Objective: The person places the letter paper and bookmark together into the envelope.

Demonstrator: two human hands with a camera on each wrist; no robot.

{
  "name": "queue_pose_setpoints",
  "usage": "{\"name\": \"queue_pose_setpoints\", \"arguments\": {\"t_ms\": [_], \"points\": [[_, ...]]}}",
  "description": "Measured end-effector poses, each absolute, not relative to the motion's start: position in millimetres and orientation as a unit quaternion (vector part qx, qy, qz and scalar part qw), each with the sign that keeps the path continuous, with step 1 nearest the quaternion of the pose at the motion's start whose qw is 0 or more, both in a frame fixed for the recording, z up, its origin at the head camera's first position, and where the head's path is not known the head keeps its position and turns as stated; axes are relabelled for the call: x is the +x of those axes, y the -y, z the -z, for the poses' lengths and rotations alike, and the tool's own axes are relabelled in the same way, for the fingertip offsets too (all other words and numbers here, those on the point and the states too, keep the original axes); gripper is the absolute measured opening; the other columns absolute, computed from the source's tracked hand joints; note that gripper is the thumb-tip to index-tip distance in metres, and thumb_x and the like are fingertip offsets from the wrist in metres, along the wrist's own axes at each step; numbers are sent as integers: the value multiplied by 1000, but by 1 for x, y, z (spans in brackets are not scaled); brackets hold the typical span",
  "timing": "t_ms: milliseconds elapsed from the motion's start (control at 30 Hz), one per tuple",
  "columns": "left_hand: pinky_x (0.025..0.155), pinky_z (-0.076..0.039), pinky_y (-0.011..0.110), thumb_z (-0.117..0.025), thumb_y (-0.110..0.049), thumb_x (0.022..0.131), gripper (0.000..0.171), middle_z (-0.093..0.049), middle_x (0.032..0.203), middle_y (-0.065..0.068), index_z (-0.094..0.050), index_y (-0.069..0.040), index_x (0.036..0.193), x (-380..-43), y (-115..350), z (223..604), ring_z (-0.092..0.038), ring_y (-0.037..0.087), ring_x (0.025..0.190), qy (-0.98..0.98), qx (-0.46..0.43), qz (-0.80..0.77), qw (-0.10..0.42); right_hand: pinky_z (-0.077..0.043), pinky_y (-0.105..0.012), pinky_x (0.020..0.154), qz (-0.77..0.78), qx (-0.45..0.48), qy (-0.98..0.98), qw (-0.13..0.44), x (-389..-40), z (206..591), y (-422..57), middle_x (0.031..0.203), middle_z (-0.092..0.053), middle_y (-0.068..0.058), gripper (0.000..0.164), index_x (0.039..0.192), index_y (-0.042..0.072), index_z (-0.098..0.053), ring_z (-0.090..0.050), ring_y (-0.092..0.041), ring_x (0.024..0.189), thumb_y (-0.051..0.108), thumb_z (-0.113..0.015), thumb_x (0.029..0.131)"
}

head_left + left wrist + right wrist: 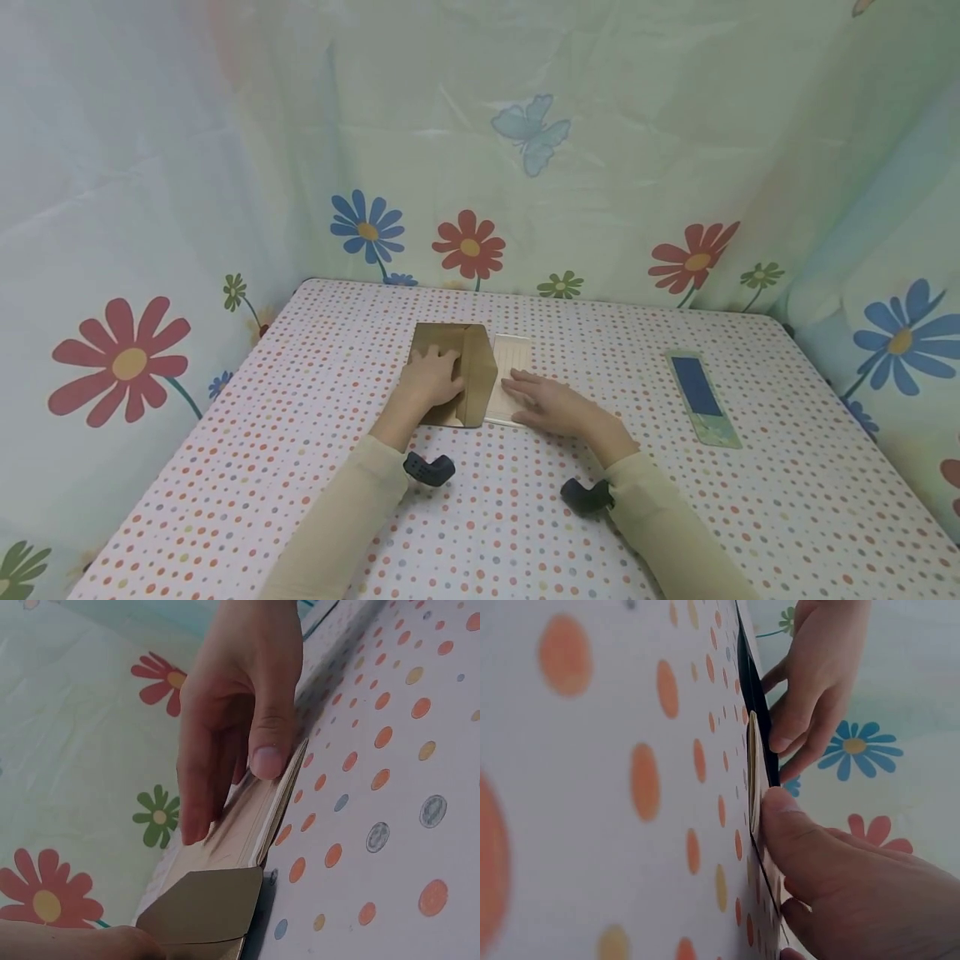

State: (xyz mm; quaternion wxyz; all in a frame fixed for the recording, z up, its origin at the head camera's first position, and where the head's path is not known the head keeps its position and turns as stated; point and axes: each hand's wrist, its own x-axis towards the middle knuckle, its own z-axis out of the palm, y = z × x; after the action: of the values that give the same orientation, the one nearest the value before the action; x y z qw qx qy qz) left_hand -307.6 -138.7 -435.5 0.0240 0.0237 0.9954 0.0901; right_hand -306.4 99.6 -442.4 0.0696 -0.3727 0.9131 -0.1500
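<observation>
"What's at the far left?"

"A pale green plastic backdrop (262,192) printed with flowers, a large red one (120,362) nearest that edge. It stands behind a white tablecloth with coloured dots (487,542)."

"And moving right?"

"The person's left hand (429,381), its beige sleeve (337,525) ending beside a small black wrist device (429,469). It rests on a brown paper envelope (442,335), fingers apart and loosely bent, not clamped on anything."

"Where exactly is the envelope?"

"Flat on the tablecloth, around the middle of the table's width, its angular flap (482,379) at the right."

"What's next to that?"

"A thin stack of cream ruled paper (513,354), just beside the flap. Whether any of it passes beneath the flap, I can't tell."

"And the right hand?"

"The right hand (555,406) touches the stack from the right. Its fingers are fairly straight and close together, the thumb apart from them at the stack's near edge. A second black wrist device (587,497) sits by that cuff."

"Anything farther right?"

"A narrow green strip with a dark blue rectangle (702,398), lying flat, well apart from both hands."
</observation>
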Motion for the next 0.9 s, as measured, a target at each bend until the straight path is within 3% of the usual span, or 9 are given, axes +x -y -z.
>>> {"name": "queue_pose_setpoints", "arguments": {"t_ms": [300, 600, 900], "points": [[96, -46, 57, -51, -40, 93, 54, -41, 145, 15, -44, -20, 142, -306, 138, 433, -36, 49, 131, -995, 26, -93, 27, -34, -53, 110, 152, -356, -918, 89, -306, 438, -106, 147, -41, -13, 50, 131, 16, -58, -37, -36, 136, 38, -67, 87], [95, -46, 57, -52, -40, 93, 54, -41, 144, 16, -45, -19, 142, -304, 137, 430, -37, 49, 131, -995, 27, -96, 28, -26, -56, 113, 132, -360, -920, 79, -305, 442, -102, 150, -39, -13, 56, 134, 18, -56, -36, -34, 138, 41, -68, 85], [95, -46, 56, -52, -40, 93, 54, -42, 144, 16, -45, -19, 142, -305, 138, 432, -38, 48, 130, -994, 25, -99, 27, -31, -49, 112, 125, -355, -922, 95, -305, 438, -105, 150, -39, -8, 50, 133, 17, -57, -38, -31, 138, 39, -65, 88]]}}
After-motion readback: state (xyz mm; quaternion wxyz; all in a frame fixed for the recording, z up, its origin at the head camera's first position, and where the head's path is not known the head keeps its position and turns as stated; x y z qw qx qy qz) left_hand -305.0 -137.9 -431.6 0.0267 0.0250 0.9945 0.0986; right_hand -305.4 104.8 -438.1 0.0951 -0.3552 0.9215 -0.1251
